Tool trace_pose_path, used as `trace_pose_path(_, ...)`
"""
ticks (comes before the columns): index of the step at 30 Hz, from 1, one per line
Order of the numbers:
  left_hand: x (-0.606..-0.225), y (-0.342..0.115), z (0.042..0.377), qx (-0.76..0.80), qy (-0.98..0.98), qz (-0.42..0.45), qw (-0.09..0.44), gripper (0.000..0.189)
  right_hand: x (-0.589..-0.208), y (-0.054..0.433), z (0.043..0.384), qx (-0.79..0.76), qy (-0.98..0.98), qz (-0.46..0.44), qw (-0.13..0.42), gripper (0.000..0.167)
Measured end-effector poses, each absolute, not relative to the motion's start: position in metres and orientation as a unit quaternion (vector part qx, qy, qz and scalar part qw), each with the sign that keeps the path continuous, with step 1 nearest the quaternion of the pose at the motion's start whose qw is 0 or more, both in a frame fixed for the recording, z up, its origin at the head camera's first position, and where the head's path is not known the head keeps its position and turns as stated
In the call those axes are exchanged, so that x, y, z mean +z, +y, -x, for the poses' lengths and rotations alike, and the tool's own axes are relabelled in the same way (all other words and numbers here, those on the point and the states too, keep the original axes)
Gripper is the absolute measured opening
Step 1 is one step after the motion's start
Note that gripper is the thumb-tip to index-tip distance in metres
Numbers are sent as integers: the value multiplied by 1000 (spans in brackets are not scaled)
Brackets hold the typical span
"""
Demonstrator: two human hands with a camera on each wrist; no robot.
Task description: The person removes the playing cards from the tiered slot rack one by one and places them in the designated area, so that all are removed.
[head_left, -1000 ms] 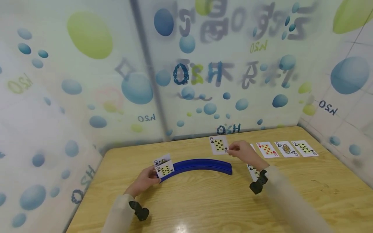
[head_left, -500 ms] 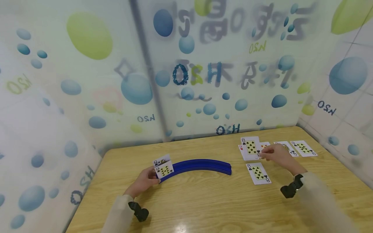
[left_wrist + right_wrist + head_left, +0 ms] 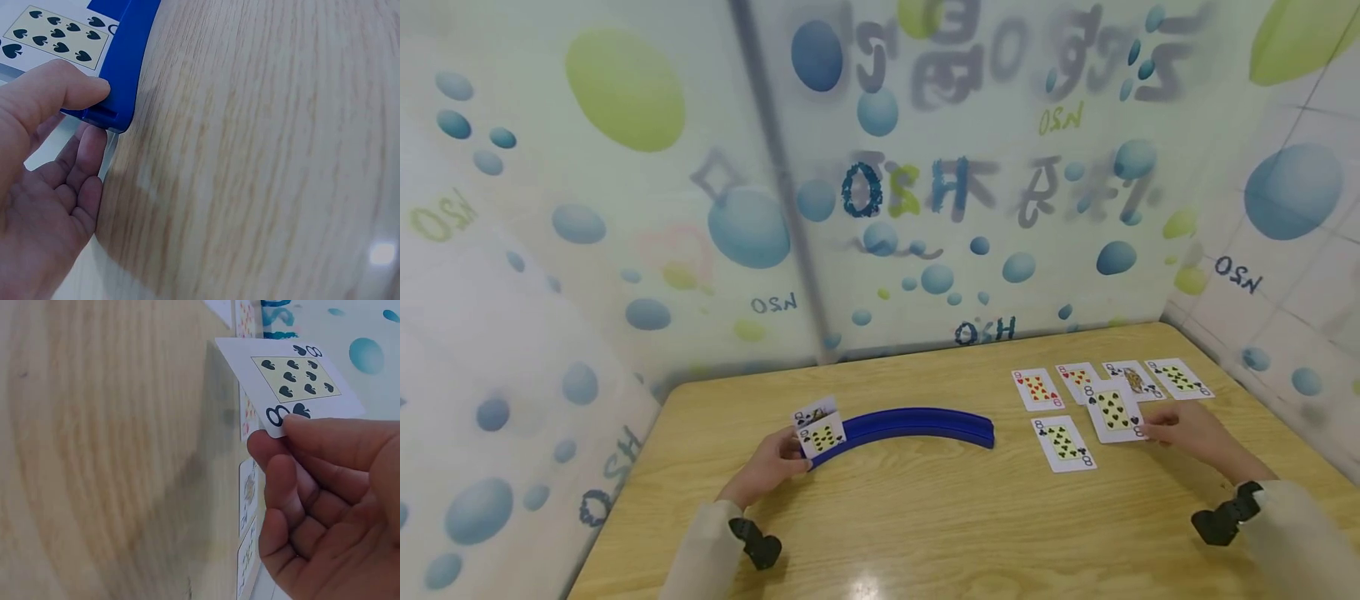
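Observation:
My left hand (image 3: 769,467) grips the left end of a curved blue card holder (image 3: 917,422). In the left wrist view, the thumb presses on top of the holder's end, with fingers curled below it. Two playing cards stand overlapping in that end: a spade number card (image 3: 823,437) in front, and a face card (image 3: 815,412) partly hidden behind it. My right hand (image 3: 1187,433) pinches the eight of spades (image 3: 294,378) by a corner between thumb and index finger. The card is held above the table, tilted, partly covering the cards behind it in the head view.
On the wooden table (image 3: 887,525), face-up cards form a row at the right: a red heart card (image 3: 1037,389), the eight of hearts (image 3: 1075,373), a queen (image 3: 1133,378) and a club card (image 3: 1178,378). An eight of clubs (image 3: 1063,443) lies nearer. A patterned wall (image 3: 910,250) stands behind.
My right hand has carried the eight of spades rightward from behind the holder's right end, past the heart cards, and then nearer to me. The left hand keeps its grip on the holder.

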State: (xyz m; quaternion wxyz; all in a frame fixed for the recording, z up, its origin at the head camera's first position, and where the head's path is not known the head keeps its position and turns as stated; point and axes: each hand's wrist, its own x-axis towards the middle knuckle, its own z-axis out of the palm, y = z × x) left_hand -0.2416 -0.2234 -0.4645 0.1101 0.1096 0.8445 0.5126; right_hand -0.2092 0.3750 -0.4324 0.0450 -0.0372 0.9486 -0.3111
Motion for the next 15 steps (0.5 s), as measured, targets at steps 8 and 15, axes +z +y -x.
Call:
trace_pose_path(8, -466, -225, 242, 508, 849, -97, 109, 52, -442, 382, 205, -309, 947, 5, 91, 28)
trace_pose_path(15, -463, -223, 242, 503, 852, -95, 113, 54, -451, 378, 202, -305, 949, -2, 81, 30)
